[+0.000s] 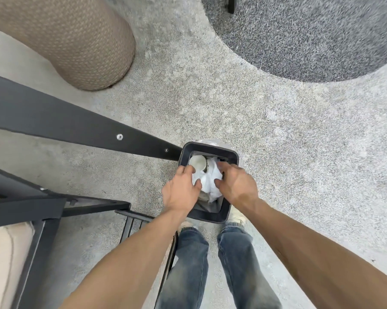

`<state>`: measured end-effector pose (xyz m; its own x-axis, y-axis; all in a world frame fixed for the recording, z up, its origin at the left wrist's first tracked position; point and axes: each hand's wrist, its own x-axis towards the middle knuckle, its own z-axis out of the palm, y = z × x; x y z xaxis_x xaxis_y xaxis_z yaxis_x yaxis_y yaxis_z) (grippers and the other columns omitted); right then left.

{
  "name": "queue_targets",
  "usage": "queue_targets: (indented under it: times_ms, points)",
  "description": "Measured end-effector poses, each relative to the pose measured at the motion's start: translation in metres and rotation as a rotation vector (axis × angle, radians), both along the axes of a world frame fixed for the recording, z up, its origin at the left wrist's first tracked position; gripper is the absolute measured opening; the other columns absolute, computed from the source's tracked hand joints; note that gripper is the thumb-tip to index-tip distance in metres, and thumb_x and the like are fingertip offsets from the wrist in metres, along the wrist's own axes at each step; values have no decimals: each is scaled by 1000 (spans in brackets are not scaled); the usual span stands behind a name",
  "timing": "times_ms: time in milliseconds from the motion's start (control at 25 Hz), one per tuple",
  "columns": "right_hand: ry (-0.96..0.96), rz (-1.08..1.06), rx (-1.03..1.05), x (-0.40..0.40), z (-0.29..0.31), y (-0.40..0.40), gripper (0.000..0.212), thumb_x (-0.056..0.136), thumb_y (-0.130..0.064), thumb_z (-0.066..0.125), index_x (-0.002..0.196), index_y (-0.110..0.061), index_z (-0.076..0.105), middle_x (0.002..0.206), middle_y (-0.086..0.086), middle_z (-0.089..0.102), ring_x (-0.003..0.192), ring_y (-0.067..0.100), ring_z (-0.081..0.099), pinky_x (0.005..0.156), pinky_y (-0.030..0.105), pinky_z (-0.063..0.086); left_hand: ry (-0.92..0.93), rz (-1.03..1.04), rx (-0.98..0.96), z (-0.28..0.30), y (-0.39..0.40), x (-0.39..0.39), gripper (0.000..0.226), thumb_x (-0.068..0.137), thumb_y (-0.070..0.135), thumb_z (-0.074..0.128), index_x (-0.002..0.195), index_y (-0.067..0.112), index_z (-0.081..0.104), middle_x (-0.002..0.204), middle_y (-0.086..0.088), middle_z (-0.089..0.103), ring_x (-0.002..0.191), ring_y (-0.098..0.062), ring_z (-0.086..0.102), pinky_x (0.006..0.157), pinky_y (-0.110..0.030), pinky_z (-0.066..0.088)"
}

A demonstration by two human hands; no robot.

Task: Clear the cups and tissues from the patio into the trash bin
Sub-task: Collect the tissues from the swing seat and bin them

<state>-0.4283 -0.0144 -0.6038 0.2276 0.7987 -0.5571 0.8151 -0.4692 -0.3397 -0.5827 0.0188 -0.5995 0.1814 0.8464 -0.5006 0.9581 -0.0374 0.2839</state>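
Note:
A small black square trash bin (pixel 229 208) stands on the concrete floor just in front of my feet. Inside it lie a white paper cup (pixel 198 162) at the far left corner and a bunch of crumpled white tissues (pixel 208 182) in the middle. My left hand (pixel 180 189) and my right hand (pixel 237 182) reach down over the bin's opening from either side. Both press against the tissues, thumbs on the wad and fingers spread. The bin's near inner wall shows a grey liner.
A black metal chair frame (pixel 54 121) with a beige cushion (pixel 5 259) stands at the left, one bar touching the bin. A woven tan pouf (pixel 76 41) sits at the far left. A round grey rug (pixel 310 34) lies at the far right.

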Motion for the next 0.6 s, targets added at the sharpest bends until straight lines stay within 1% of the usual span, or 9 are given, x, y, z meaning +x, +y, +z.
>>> queue_targets:
  times_ms: [80, 160, 200, 280, 320, 400, 480, 600]
  points:
    - [-16, 27, 59, 11, 38, 4, 47, 85, -35, 58, 131, -29, 48, 118, 5, 63, 91, 28, 65, 65, 31, 44, -58, -30, 35, 36, 6, 1, 29, 90, 40, 53, 118, 30, 51, 115, 9, 55, 91, -18, 64, 75, -33, 51]
    - [-43, 44, 138, 24, 84, 10, 44, 88, -40, 56, 130, -27, 49, 117, 2, 62, 92, 25, 64, 65, 30, 43, -129, -71, 100, 78, 15, 5, 33, 89, 44, 55, 120, 31, 52, 118, 12, 53, 102, -13, 58, 74, -28, 42]
    - [-53, 42, 179, 30, 109, 14, 45, 89, -41, 55, 131, -27, 48, 120, 1, 61, 96, 24, 63, 68, 31, 45, -167, -97, 134, 101, 22, 7, 35, 88, 45, 56, 119, 31, 54, 119, 13, 53, 108, -11, 54, 76, -28, 40]
    - [-58, 39, 262, 42, 164, 24, 52, 87, -41, 56, 136, -27, 45, 131, 1, 56, 111, 25, 58, 84, 37, 48, -248, -147, 199, 153, 41, 13, 38, 86, 49, 58, 120, 31, 55, 123, 15, 52, 115, -9, 48, 88, -31, 41]
    - [-62, 42, 296, 47, 191, 29, 55, 87, -42, 56, 138, -27, 42, 136, 1, 53, 118, 25, 53, 92, 41, 46, -286, -165, 237, 179, 50, 15, 41, 85, 50, 59, 122, 32, 55, 126, 16, 51, 118, -8, 47, 95, -32, 39]
    - [-99, 56, 369, 56, 250, 37, 57, 88, -45, 54, 140, -29, 39, 143, -1, 47, 128, 23, 44, 103, 44, 39, -347, -199, 318, 237, 67, 19, 48, 83, 54, 59, 127, 35, 54, 135, 17, 48, 125, -7, 43, 103, -33, 31]
    - [-162, 62, 443, 63, 303, 44, 56, 88, -51, 51, 140, -32, 40, 146, -2, 43, 135, 20, 35, 106, 43, 33, -366, -250, 370, 291, 81, 22, 57, 81, 61, 56, 132, 39, 49, 143, 16, 42, 132, -8, 36, 108, -36, 27]
    - [-242, 45, 538, 71, 378, 49, 57, 87, -58, 48, 139, -36, 40, 151, -4, 37, 144, 18, 19, 111, 45, 21, -351, -354, 426, 365, 97, 22, 71, 76, 73, 42, 140, 42, 39, 153, 13, 31, 143, -12, 22, 116, -42, 20]
